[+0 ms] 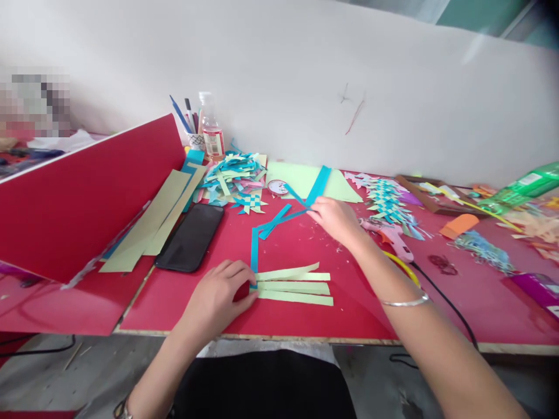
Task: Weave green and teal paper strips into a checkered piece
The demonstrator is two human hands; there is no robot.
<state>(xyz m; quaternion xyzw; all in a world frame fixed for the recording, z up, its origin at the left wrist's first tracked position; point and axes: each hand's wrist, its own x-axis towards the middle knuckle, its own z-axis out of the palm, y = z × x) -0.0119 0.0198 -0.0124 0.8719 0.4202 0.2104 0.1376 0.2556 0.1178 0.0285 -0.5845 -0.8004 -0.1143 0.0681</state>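
Near the table's front edge my left hand (227, 288) presses thumb and fingers on the left ends of several pale green paper strips (297, 286), which fan out to the right. A blue paper strip (254, 250) runs up from under those fingertips. Farther back, my right hand (329, 218) pinches blue paper strips (294, 195) between thumb and fingers. One loose blue strip (275, 221) lies crossed on the table left of that hand. Behind it, a wider blue piece (318, 183) rests on a pale green sheet (340, 183).
A black phone (191, 237) and pale strips (146, 224) lie left, beside a raised red board (96, 192). A pile of woven pieces (236, 174), a bottle (212, 131) and a pen cup (196, 141) stand behind. At right are a pink glue gun (393, 235) and a green bottle (526, 189).
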